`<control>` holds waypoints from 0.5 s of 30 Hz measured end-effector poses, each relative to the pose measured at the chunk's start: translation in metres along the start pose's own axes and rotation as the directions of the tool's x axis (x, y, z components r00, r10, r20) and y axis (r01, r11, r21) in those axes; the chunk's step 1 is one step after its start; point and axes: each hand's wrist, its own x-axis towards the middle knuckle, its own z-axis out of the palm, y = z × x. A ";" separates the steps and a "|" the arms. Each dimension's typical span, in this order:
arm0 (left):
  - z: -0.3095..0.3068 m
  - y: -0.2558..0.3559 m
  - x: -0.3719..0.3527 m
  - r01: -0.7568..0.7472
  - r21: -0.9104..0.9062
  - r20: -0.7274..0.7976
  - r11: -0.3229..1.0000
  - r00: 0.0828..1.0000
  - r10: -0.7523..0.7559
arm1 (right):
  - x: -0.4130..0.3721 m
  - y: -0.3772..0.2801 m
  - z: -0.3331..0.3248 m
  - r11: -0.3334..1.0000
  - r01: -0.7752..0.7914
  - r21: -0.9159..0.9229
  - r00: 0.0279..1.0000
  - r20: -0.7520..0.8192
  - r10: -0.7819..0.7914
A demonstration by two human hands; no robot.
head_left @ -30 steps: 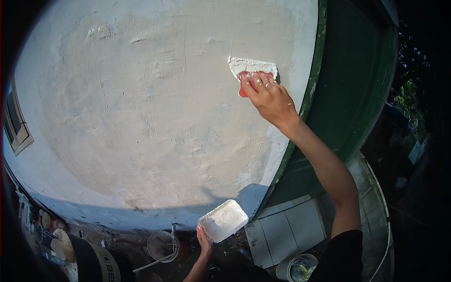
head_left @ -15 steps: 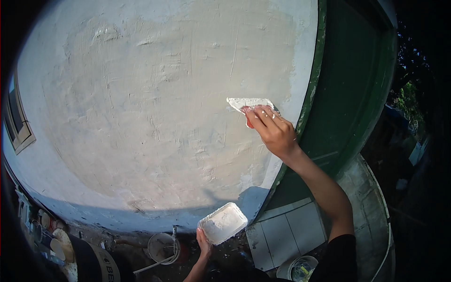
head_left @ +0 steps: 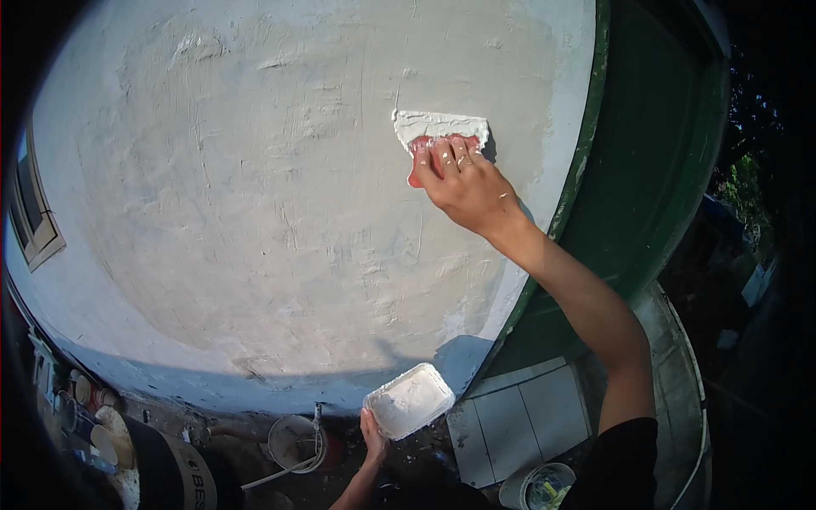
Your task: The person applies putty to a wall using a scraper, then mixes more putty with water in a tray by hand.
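My right hand [head_left: 467, 183] grips a red-handled putty scraper [head_left: 442, 127] whose wide blade lies against the wall [head_left: 280, 195]. White paste coats the blade, and flecks of it dot my fingers. The wall bears a broad beige coat of filler with ridges and streaks, bordered by paler paint. Lower down, my left hand [head_left: 373, 435] holds a shallow rectangular tray [head_left: 411, 399] by its left side, tilted toward me. White paste is smeared inside the tray and along its rim.
A green door [head_left: 629, 161] with a worn frame stands at the right, above pale floor tiles [head_left: 510, 425]. Below the wall are a bucket [head_left: 293, 442] with a hose and a tub [head_left: 544, 489]. Assorted items crowd the lower left; a small window [head_left: 34, 212] is at far left.
My right hand has moved the scraper up and slightly left along the wall, and its blade shows more fully. My left hand and the tray have barely shifted.
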 end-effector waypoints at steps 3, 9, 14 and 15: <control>-0.002 0.008 -0.004 0.000 0.022 -0.013 1.000 1.000 0.000 | -0.082 -0.097 0.025 0.995 0.024 0.095 0.998 0.048 -0.028; -0.010 0.015 0.001 0.004 0.019 -0.012 1.000 1.000 -0.004 | -0.175 -0.207 0.043 0.984 -0.032 0.178 0.999 0.022 0.029; -0.002 0.011 -0.001 0.035 0.016 -0.002 0.999 0.999 -0.035 | -0.180 -0.152 0.010 0.826 -0.312 0.469 0.946 0.233 0.225; 0.001 0.011 0.000 0.029 0.013 0.013 0.999 0.999 -0.029 | -0.184 -0.139 0.001 0.691 -0.454 0.562 0.891 0.281 0.357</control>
